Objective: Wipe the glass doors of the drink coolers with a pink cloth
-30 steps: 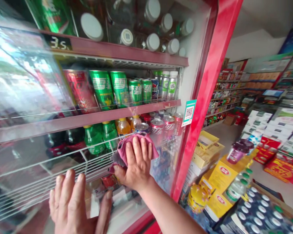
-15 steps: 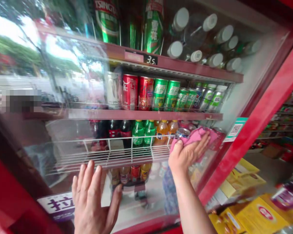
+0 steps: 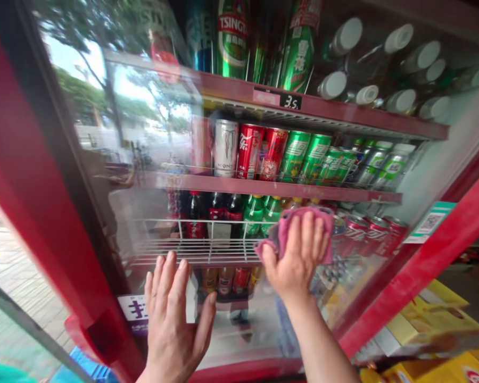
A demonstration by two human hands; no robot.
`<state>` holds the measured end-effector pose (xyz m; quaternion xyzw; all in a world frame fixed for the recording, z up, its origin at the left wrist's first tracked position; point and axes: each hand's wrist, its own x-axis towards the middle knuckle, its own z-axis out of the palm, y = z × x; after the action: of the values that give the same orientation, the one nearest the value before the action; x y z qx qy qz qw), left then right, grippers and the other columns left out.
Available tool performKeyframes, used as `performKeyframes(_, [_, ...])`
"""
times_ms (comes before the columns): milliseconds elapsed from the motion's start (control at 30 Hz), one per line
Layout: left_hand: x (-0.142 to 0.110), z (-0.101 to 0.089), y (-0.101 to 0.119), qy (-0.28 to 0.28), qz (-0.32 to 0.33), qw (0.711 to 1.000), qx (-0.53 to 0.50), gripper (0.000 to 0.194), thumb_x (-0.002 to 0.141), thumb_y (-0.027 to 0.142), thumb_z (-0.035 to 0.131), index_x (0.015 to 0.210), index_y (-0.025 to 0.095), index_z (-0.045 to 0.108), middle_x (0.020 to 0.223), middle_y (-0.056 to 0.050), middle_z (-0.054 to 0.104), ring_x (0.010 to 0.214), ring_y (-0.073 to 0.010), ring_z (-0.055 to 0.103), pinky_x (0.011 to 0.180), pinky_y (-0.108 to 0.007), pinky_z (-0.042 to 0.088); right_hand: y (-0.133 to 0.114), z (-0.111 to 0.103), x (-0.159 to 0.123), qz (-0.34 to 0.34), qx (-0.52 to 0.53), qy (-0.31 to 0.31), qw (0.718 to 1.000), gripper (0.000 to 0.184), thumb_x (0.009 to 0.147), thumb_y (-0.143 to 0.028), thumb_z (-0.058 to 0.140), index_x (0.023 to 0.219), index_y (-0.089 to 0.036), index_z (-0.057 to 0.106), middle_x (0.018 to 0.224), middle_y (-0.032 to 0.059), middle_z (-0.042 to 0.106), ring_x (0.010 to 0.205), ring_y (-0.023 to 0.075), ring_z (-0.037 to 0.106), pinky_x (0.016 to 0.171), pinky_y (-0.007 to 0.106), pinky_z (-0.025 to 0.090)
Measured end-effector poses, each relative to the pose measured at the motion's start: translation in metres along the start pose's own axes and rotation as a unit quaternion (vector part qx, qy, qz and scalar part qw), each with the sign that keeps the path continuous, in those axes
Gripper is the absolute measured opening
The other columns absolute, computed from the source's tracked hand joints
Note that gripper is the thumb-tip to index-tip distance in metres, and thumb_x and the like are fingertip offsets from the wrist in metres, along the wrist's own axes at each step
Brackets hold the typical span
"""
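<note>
Through the glass door [image 3: 223, 348] of a red drinks fridge I see shelves of cans and bottles. My right hand [image 3: 295, 266] lies fairly flat on a pink cloth [image 3: 325, 226] and presses it against the glass, in front of the lower wire shelf [image 3: 195, 251]. Parts of the cloth stick out past the fingertips and the thumb. My left hand [image 3: 173, 314] is raised at the lower left with fingers stretched and thumb apart, holding nothing. It appears close to the glass; whether it touches is unclear. Behind it, a white and purple sticker [image 3: 131, 308] is partly hidden.
The red door frame [image 3: 417, 268] runs along the right, with a QR-code sticker [image 3: 431, 223] beside it. Yellow boxes [image 3: 439, 314] are stacked at the lower right. A red handle [image 3: 83, 340] juts out at lower left, near a blue crate [image 3: 77, 367]. Trees and street reflect in the glass.
My right hand has slid the pink cloth leftward across the glass, uncovering red cans on the right. The view has shifted left. My left hand stays raised with fingers spread.
</note>
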<state>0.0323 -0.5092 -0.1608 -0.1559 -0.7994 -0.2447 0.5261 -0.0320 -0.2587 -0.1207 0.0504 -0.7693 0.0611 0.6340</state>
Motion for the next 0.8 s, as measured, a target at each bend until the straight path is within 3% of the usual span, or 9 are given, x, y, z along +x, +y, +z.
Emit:
performKeyframes(100, [0.000, -0.006, -0.009, 0.005, 0.007, 1.000, 0.001, 0.102, 0.093, 0.019, 0.080, 0.180, 0.023, 0.027, 0.187, -0.017, 0.032, 0.176, -0.0371, 0.028, 0.144, -0.063, 0.024, 0.038, -0.003, 0.012, 0.091, -0.020, 0.043, 0.995, 0.092, 0.110, -0.062, 0.046, 0.183, -0.011, 0.021, 0.185, 0.0299, 0.029, 0.175, 0.0522, 0.023, 0.131, 0.086, 0.029])
performKeyframes(200, [0.002, -0.012, -0.019, 0.012, 0.013, 1.000, 0.002, 0.101, 0.092, 0.018, 0.080, 0.179, 0.020, 0.028, 0.187, -0.018, 0.031, 0.176, -0.0363, 0.028, 0.145, -0.059, 0.022, 0.036, 0.001, 0.021, 0.152, -0.028, 0.075, 0.985, 0.092, 0.111, -0.058, 0.045, 0.183, -0.010, 0.015, 0.186, 0.0322, 0.025, 0.175, 0.0518, 0.020, 0.130, 0.087, 0.028])
performKeyframes(267, [0.002, -0.014, -0.024, 0.014, 0.011, 1.000, 0.002, 0.100, 0.092, 0.017, 0.080, 0.179, 0.019, 0.029, 0.187, -0.018, 0.032, 0.176, -0.0360, 0.028, 0.145, -0.058, 0.022, 0.012, 0.005, 0.023, 0.154, -0.026, 0.074, 0.985, 0.093, 0.111, -0.059, 0.044, 0.183, -0.009, 0.012, 0.186, 0.0332, 0.024, 0.175, 0.0530, 0.020, 0.130, 0.088, 0.028])
performKeyframes(367, [0.002, -0.016, -0.030, 0.013, 0.008, 1.000, 0.005, 0.100, 0.092, 0.017, 0.081, 0.178, 0.018, 0.030, 0.187, -0.019, 0.032, 0.176, -0.0358, 0.027, 0.145, -0.056, 0.021, -0.041, 0.011, 0.021, 0.099, -0.011, 0.038, 0.994, 0.095, 0.111, -0.063, 0.041, 0.183, -0.008, 0.013, 0.186, 0.0326, 0.025, 0.175, 0.0548, 0.019, 0.130, 0.088, 0.026])
performKeyframes(467, [0.003, -0.015, -0.032, 0.014, 0.012, 1.000, 0.007, 0.101, 0.091, 0.017, 0.082, 0.178, 0.017, 0.031, 0.186, -0.020, 0.033, 0.176, -0.0371, 0.027, 0.145, -0.057, 0.022, -0.089, 0.018, 0.010, 0.011, 0.014, -0.001, 1.000, 0.094, 0.110, -0.059, 0.049, 0.183, -0.010, 0.016, 0.183, 0.0295, 0.036, 0.174, 0.0532, 0.024, 0.131, 0.086, 0.026])
performKeyframes(567, [0.005, -0.012, -0.031, 0.012, 0.020, 1.000, 0.001, 0.101, 0.091, 0.020, 0.081, 0.179, 0.018, 0.029, 0.186, -0.020, 0.033, 0.175, -0.0382, 0.029, 0.144, -0.060, 0.025, -0.110, 0.022, -0.002, -0.065, 0.047, -0.020, 0.997, 0.092, 0.108, -0.054, 0.057, 0.183, -0.016, 0.021, 0.176, 0.0233, 0.051, 0.171, 0.0469, 0.034, 0.134, 0.079, 0.028])
performKeyframes(633, [0.008, -0.011, -0.030, 0.008, 0.027, 1.000, -0.006, 0.102, 0.092, 0.022, 0.081, 0.179, 0.020, 0.028, 0.186, -0.019, 0.032, 0.175, -0.0385, 0.029, 0.143, -0.062, 0.027, -0.103, 0.020, -0.005, -0.093, 0.052, -0.020, 0.994, 0.090, 0.106, -0.052, 0.061, 0.183, -0.019, 0.025, 0.173, 0.0191, 0.056, 0.170, 0.0419, 0.038, 0.137, 0.071, 0.028])
performKeyframes(700, [0.011, -0.012, -0.029, 0.005, 0.033, 0.999, -0.013, 0.102, 0.092, 0.022, 0.081, 0.179, 0.019, 0.028, 0.186, -0.020, 0.032, 0.176, -0.0386, 0.028, 0.143, -0.062, 0.028, -0.080, 0.015, -0.003, -0.085, 0.035, -0.016, 0.996, 0.090, 0.106, -0.053, 0.062, 0.183, -0.021, 0.026, 0.175, 0.0186, 0.054, 0.171, 0.0412, 0.037, 0.138, 0.070, 0.029])
performKeyframes(800, [0.015, -0.015, -0.031, 0.011, 0.033, 0.999, -0.024, 0.101, 0.092, 0.019, 0.080, 0.179, 0.020, 0.028, 0.186, -0.020, 0.034, 0.175, -0.0382, 0.030, 0.143, -0.062, 0.027, -0.031, 0.007, 0.009, -0.002, -0.008, 0.010, 1.000, 0.091, 0.109, -0.061, 0.053, 0.183, -0.016, 0.023, 0.182, 0.0251, 0.040, 0.173, 0.0481, 0.030, 0.134, 0.079, 0.029])
